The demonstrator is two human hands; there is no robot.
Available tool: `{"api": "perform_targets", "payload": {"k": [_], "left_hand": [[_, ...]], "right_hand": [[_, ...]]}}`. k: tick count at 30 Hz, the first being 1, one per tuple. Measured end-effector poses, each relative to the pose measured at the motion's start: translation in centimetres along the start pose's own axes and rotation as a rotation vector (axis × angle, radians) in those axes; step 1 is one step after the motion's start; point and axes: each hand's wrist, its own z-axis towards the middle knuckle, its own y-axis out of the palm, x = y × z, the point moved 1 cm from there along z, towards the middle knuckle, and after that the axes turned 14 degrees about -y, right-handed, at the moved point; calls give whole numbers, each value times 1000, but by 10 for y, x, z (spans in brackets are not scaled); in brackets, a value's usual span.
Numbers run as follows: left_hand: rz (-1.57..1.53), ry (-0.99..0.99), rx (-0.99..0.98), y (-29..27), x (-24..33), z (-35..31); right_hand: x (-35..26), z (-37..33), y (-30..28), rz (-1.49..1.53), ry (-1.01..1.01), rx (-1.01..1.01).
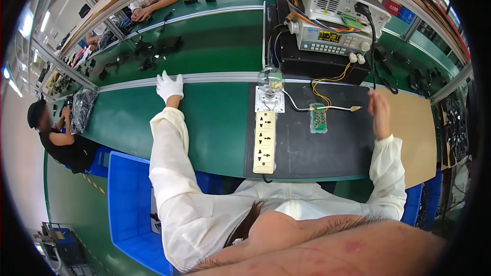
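My left hand (pixel 169 87), in a white glove, lies with its fingers spread at the metal rail (pixel 215 77) along the bench's far edge. It holds nothing. My bare right hand (pixel 379 115) is raised at the right side of the black mat (pixel 296 156), seen edge-on with fingers stretched out. A black cord (pixel 375 46) hangs down to its fingertips; whether they touch is unclear. Left of that hand lie a white lead with a brass-coloured tip (pixel 355 108) and a green circuit board (pixel 318 118) with yellow wires. A cream power strip (pixel 264 143) and a clear bulb (pixel 270 79) stand further left.
Stacked grey bench instruments (pixel 332 38) sit on a black box (pixel 317 64) beyond the mat. Brown board (pixel 411 138) covers the bench's right end. A blue bin (pixel 128 199) stands below at left. One person (pixel 56 133) sits at far left; others work across the bench.
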Motion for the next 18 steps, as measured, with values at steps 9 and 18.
{"api": "perform_targets", "payload": {"k": [9,18], "left_hand": [[69,-305,-19,16,25,62],[167,-185,-30,16,23,86]], "right_hand": [[-15,-124,51,-345,-85,-443],[-27,-122,74,-622,-344,-594]]}}
